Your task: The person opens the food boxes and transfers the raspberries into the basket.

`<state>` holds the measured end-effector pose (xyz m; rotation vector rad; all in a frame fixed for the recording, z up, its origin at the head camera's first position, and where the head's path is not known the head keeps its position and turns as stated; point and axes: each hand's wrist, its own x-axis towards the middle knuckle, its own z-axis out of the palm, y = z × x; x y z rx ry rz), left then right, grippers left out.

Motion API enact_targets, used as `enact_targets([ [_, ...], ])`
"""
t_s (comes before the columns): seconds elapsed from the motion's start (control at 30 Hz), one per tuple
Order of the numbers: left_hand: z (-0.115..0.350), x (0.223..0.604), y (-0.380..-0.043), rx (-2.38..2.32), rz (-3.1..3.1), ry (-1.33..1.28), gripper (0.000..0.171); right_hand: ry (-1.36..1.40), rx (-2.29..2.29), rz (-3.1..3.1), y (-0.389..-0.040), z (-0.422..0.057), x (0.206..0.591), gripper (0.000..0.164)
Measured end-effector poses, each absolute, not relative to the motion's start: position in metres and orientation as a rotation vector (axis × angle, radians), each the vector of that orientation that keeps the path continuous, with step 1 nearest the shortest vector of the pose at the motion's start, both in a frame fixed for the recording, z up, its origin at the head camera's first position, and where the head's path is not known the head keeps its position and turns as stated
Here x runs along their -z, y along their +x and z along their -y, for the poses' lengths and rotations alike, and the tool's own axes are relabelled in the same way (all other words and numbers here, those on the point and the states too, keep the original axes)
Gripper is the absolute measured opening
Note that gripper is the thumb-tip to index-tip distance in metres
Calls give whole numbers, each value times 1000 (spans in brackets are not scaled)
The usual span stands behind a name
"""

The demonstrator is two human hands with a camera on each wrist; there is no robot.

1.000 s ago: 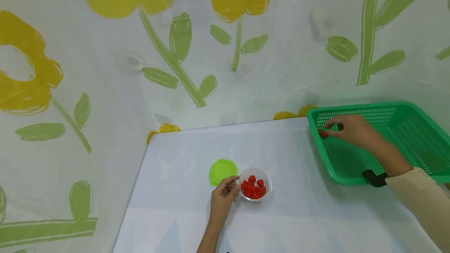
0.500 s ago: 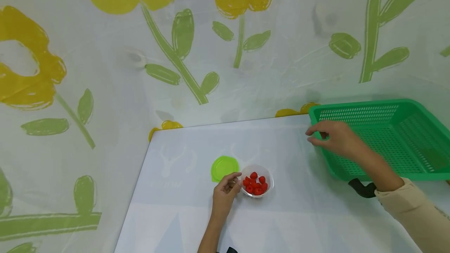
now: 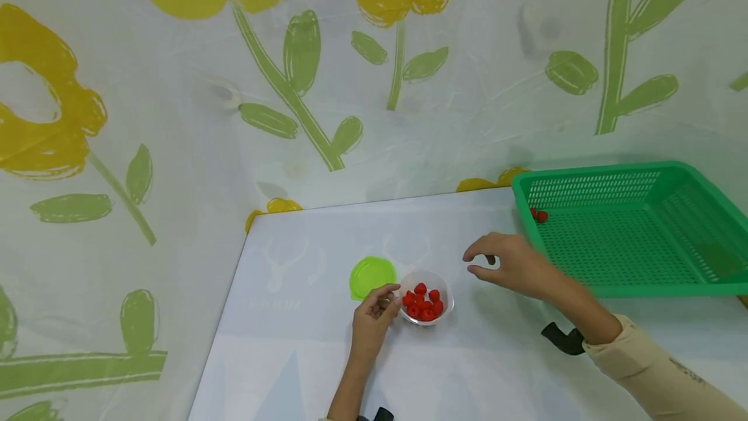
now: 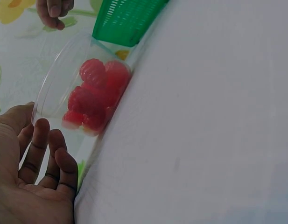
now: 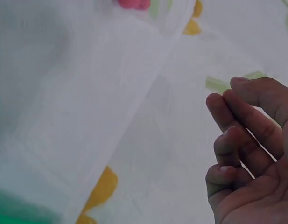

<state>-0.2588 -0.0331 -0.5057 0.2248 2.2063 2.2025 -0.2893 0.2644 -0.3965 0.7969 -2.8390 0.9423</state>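
In the head view a clear plastic bowl (image 3: 448,304) stands on the table with several red raspberries (image 3: 428,312) inside. My left hand (image 3: 369,323) holds the bowl's left edge; up close in the left wrist view, the thumb and a fingertip meet at its rim. My right hand (image 3: 514,266) hovers over the table between bowl and basket, thumb and fingers apart, nothing between them. The right wrist view also shows this hand (image 5: 256,149) bare of any object. A green basket (image 3: 608,291) at the right has a couple of raspberries (image 3: 541,216) in its left corner.
A bright green lid (image 3: 372,276) lies just behind the left hand, beside the bowl. The white-covered table (image 3: 292,317) meets a flower-patterned cloth wall (image 3: 409,148) at the back and left.
My right hand has left the basket's corner and come leftward toward the bowl, uncovering the raspberries there. My left hand stays at the bowl.
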Motion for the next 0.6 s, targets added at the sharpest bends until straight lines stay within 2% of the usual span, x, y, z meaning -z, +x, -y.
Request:
enact_targets([
  [0.2,34,503,-261,-2187,-2208,206,25,870,-985,2877,-287,-244,409,17],
  [0.43,32,527,-269,-2176,-2208,141,25,892,-1011,2958,-287,-224,420,18],
  [0.6,35,533,-267,-2174,-2220,185,26,853,-1035,3019,-284,-209,431,18],
])
